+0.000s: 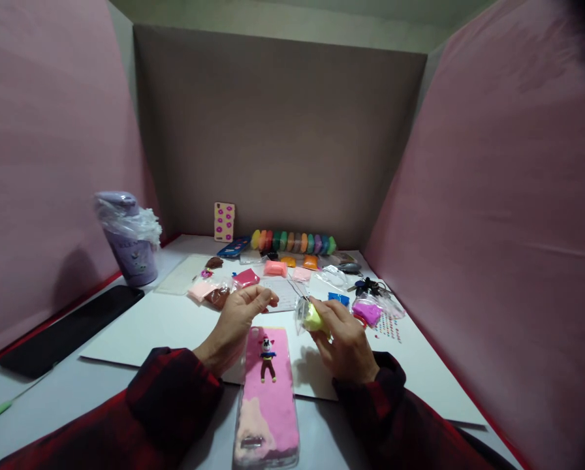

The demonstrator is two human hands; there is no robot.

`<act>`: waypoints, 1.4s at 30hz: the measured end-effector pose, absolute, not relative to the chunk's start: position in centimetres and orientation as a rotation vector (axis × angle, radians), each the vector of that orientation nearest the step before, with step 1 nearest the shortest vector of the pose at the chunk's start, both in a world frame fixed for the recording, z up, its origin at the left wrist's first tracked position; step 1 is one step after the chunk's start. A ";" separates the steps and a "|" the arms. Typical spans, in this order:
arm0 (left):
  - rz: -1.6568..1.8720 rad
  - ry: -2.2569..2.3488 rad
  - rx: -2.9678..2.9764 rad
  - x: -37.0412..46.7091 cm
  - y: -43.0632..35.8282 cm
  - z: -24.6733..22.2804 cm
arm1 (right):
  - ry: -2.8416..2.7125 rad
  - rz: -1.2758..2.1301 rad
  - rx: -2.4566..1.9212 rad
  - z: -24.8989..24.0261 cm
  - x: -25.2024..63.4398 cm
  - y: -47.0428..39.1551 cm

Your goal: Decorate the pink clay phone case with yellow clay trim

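My right hand grips a clear bag of yellow modelling clay. A thin metal tool sticks up just behind that bag; I cannot tell whether the hand holds it. To the left, my left hand has its thumb and fingertips pinched together, and whatever is between them is too small to make out. Below and between the hands lies a phone case covered in pink and peach clay. On its upper part sits a small clay figure with a white face, blue top and brown legs.
Bagged clay lies around, including a magenta packet, a brown packet and a coral packet. A row of coloured clay lines the back. Keys are at right; a purple cup and black phone at left.
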State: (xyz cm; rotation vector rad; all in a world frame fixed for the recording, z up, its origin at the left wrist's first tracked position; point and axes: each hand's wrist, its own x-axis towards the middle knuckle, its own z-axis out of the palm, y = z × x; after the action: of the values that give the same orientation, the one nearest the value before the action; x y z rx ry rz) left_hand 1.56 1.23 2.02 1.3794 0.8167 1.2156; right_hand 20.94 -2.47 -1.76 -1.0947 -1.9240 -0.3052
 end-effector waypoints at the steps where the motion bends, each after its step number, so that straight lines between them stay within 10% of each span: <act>1: 1.206 0.812 1.395 1.6 1.2 2.0 | -1.924 -0.305 -1.097 -1.8 20.9 -2.5; 42: 0.993 0.866 1.544 2.8 -0.9 1.6 | -1.965 -0.611 -1.147 -1.0 20.3 -3.3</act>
State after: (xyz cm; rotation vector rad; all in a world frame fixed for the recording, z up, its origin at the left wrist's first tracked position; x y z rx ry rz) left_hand 2.78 -0.93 1.57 1.5439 0.8660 0.9932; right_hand 20.30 -3.35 -1.05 -1.1466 -1.9647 -0.6112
